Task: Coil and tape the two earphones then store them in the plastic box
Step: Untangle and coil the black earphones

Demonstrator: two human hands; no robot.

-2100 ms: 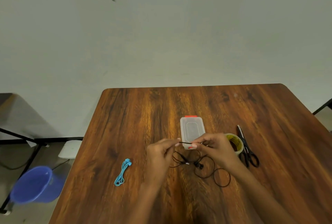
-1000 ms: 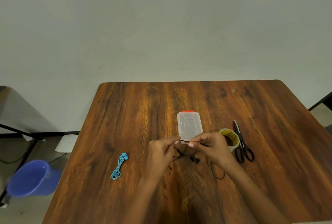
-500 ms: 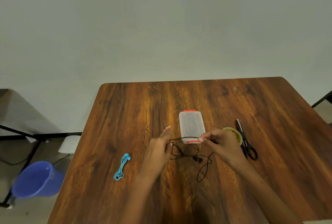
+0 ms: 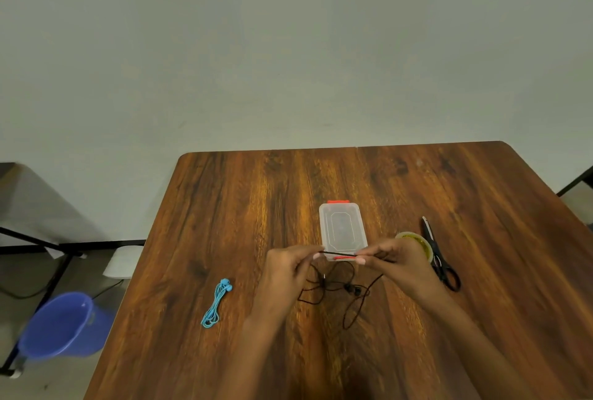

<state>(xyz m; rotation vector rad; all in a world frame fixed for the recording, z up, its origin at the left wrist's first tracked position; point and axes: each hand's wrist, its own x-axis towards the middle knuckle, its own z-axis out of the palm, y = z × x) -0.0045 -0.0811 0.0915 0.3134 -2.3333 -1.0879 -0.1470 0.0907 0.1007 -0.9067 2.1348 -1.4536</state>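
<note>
Both my hands hold the black earphone above the wooden table. My left hand pinches one end of a taut stretch of its cord, and my right hand pinches the other end. The rest of the cord hangs in loose loops below, with the earbuds resting on the table. A blue earphone, coiled into a bundle, lies to the left. The clear plastic box with red clasps sits shut just beyond my hands.
A roll of tape stands right behind my right hand, with black scissors beside it. Off the table's left edge are a blue bucket and a black-legged table.
My hands moved apart from a close pinch and drew a length of black cord taut between them. The loose loops on the table have shrunk and shifted.
</note>
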